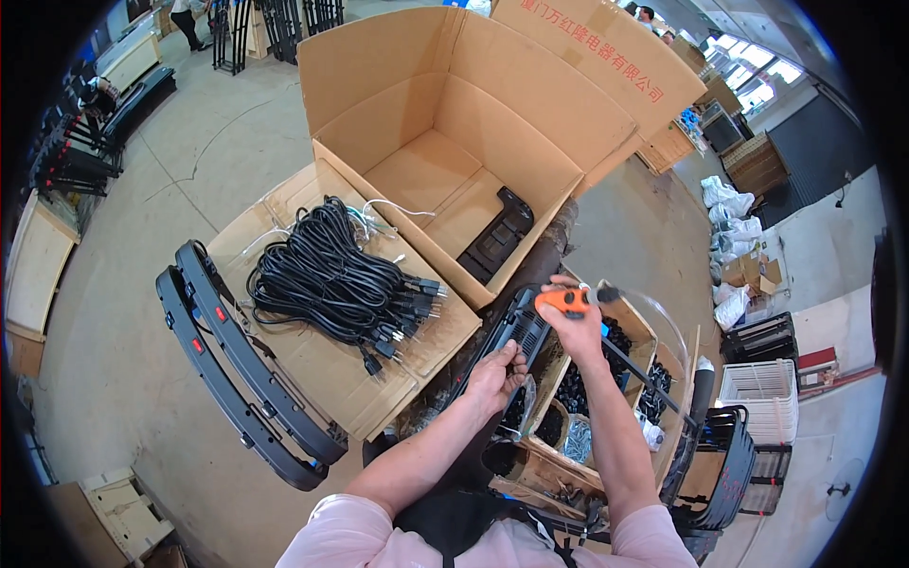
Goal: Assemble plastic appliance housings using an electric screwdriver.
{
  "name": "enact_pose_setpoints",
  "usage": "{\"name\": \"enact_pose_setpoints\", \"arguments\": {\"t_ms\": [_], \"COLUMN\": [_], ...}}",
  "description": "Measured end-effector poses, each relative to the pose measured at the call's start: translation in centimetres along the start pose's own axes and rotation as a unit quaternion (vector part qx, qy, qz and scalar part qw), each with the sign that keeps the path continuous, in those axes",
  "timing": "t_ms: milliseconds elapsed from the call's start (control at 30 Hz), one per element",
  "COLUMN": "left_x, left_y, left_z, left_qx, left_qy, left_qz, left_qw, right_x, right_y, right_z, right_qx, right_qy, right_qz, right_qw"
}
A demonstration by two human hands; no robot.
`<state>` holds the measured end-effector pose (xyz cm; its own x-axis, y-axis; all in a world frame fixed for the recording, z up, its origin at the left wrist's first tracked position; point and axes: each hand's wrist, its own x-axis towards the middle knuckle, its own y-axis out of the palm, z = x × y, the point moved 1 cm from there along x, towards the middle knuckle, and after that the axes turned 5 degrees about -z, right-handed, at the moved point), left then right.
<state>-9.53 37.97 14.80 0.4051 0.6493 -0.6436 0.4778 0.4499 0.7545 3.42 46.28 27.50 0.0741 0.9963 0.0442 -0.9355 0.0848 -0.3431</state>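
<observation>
My right hand (574,322) grips an orange power screwdriver (561,300), its tip down on a long black plastic panel (516,331) that lies across the work surface. My left hand (496,372) holds the near part of that panel steady. Under and right of the panel sit wooden compartments (568,417) filled with small black parts and screws. A thin air hose or cable (653,379) trails from the tool toward the right.
A large open cardboard box (454,133) stands ahead with one black panel (499,237) inside. A bundle of black power cords (336,279) lies on flattened cardboard to the left. Two curved black panels (237,364) lean at the left edge. Crates and bags fill the right.
</observation>
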Motion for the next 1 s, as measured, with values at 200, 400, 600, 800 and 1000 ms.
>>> {"name": "enact_pose_setpoints", "arguments": {"t_ms": [200,400,600,800,1000], "left_x": [1.2,1.5,1.3,0.2,-1.0], "left_y": [0.0,0.5,0.3,0.7,0.1], "left_z": [-0.6,-0.1,-0.1,-0.3,0.9], "left_qx": [-0.115,-0.155,-0.171,-0.174,-0.032], "left_qy": [-0.019,-0.025,-0.027,-0.029,0.014], "left_qz": [-0.004,0.019,0.032,0.020,0.009], "left_qw": [0.993,0.987,0.984,0.984,0.999], "right_x": [-7.1,-9.6,-9.8,-9.8,-7.9], "right_y": [-2.4,-1.6,-1.6,-1.1,0.0], "right_z": [3.4,2.9,2.6,2.6,0.6], "right_qx": [0.085,0.106,0.106,0.103,0.075], "right_qy": [-0.007,0.008,0.007,0.012,0.016], "right_qz": [-0.049,-0.060,-0.060,-0.041,-0.083], "right_qw": [0.995,0.993,0.993,0.994,0.994]}}
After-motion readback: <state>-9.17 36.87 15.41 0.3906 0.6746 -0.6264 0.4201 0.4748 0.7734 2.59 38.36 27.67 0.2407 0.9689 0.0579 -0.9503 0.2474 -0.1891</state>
